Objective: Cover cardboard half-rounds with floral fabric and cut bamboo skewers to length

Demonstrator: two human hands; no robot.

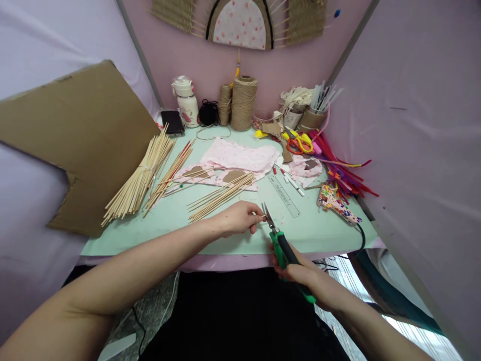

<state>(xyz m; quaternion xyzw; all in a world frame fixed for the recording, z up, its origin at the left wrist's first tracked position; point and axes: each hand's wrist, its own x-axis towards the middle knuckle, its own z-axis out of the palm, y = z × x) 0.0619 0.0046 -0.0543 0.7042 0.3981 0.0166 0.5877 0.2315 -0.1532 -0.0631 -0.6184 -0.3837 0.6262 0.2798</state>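
Observation:
My left hand [242,218] is closed in a pinch near the table's front edge. A short, pale end of what looks like a thin wooden stick [264,216] pokes out from its fingertips, at the blades of the snips. My right hand [296,273] wraps round the green and black handles of the snips [277,240], whose narrow metal blades point up and slightly apart. Behind my left hand lies a loose row of wooden sticks [221,197]. A clear ruler [284,195] rests flat beyond the blades.
A tied bundle of sticks [133,185] leans by a large cardboard piece [86,135] on the left. Pink dotted fabric [240,155] lies mid-table. Scissors [300,143], pipe cleaners [338,170] and a patterned glue gun [338,204] are at right. Twine spools [244,103] stand behind.

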